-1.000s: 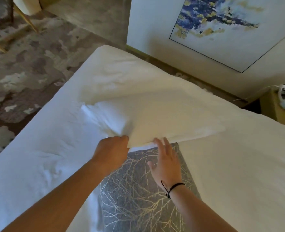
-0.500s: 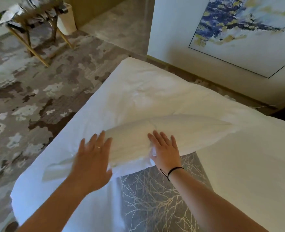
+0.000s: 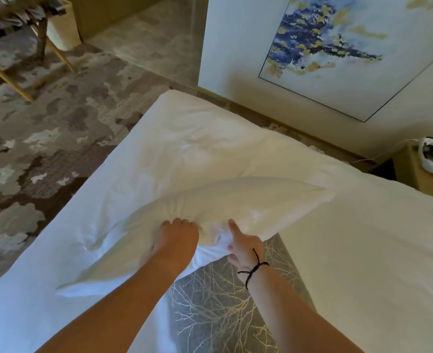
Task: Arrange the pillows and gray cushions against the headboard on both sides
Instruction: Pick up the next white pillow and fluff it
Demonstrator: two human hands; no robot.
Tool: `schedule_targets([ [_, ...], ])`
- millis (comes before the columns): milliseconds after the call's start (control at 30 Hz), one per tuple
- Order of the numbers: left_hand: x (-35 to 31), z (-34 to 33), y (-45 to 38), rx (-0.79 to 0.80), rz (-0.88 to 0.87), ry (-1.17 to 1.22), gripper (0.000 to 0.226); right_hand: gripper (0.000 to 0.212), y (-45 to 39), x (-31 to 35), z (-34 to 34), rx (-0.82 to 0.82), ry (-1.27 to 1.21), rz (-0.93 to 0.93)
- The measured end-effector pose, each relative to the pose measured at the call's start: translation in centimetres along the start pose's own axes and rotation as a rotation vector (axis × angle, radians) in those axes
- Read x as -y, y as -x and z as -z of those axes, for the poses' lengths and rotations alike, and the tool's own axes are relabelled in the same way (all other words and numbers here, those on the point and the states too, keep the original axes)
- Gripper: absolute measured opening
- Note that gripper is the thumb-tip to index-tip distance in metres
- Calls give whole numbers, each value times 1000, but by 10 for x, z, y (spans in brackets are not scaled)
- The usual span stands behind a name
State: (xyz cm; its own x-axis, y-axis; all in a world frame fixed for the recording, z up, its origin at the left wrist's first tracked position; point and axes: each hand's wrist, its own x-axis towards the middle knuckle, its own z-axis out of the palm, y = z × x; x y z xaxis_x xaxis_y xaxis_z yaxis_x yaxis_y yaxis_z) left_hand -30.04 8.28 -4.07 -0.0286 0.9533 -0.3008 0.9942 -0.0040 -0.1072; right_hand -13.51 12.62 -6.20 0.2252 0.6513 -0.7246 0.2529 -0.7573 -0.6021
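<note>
A person is leaning over a bed [image 3: 350, 263] covered in white linen, both bare arms reaching forward. A white pillow [image 3: 235, 205] is lying crosswise on the bed in front of them, its long side running from lower left to upper right, its near edge overlapping the top of a gray cushion [image 3: 218, 309] patterned with pale branch lines. The cushion is lying flat on the bed between the two forearms.

The left hand [image 3: 176, 240] is closing its grip on the pillow's near edge, fingers curled into bunched fabric. The right hand [image 3: 243, 247], with a black cord around the wrist, is sitting just beside it, index finger stretched out against the pillow and the other fingers tucked under the fabric; whether its grip is actually holding the pillow is hard to tell.

Beyond the bed, a white wall is carrying a framed painting [image 3: 337, 47] in blue and yellow. A patterned carpet [image 3: 45, 136] is covering the floor to the left, and a wooden nightstand [image 3: 411, 169] is standing at the far right.
</note>
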Motion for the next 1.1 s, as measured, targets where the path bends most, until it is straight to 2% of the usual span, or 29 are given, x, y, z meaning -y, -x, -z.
schedule_targets([
  [133,-9,-11,12,7,-53,70,31,56,0,6,-26,22,-265,-197],
  [167,-11,-13,16,13,-60,90,31,53,-2,7,-31,16,-268,-216],
  [233,-15,-16,26,24,-71,137,27,50,-4,12,-34,-27,-20,-164],
  [267,-17,-15,31,30,-73,152,24,50,-2,17,-33,-88,11,-101],
  [333,-19,-9,39,27,-83,168,19,53,4,19,-35,-107,271,67],
  [367,-20,-3,42,21,-84,176,17,51,8,20,-33,-105,268,99],
  [467,-17,31,52,-42,-60,239,16,20,26,42,-24,-93,-58,44],
  [533,-17,60,64,-133,-62,303,7,20,46,66,-13,-72,-284,113],
  [567,-18,76,72,-164,-74,332,8,22,60,79,-4,-39,-283,183],
  [633,-20,107,89,-164,-126,426,36,14,89,103,19,37,-144,351],
  [700,-14,137,100,-74,-185,580,67,9,114,122,48,105,69,490],
  [733,-5,149,101,-54,-210,625,77,8,125,128,66,137,190,550],
  [767,5,159,98,-105,-242,615,83,9,135,132,83,162,320,618],
  [867,31,174,81,-501,-370,301,93,22,160,130,132,180,639,781],
  [900,31,175,76,-546,-418,203,100,27,166,125,146,174,718,810],
  [1000,5,174,70,-530,-552,69,113,31,175,101,184,103,911,878],
  [1100,-35,165,71,-590,-671,127,94,44,170,70,219,46,958,921],
])
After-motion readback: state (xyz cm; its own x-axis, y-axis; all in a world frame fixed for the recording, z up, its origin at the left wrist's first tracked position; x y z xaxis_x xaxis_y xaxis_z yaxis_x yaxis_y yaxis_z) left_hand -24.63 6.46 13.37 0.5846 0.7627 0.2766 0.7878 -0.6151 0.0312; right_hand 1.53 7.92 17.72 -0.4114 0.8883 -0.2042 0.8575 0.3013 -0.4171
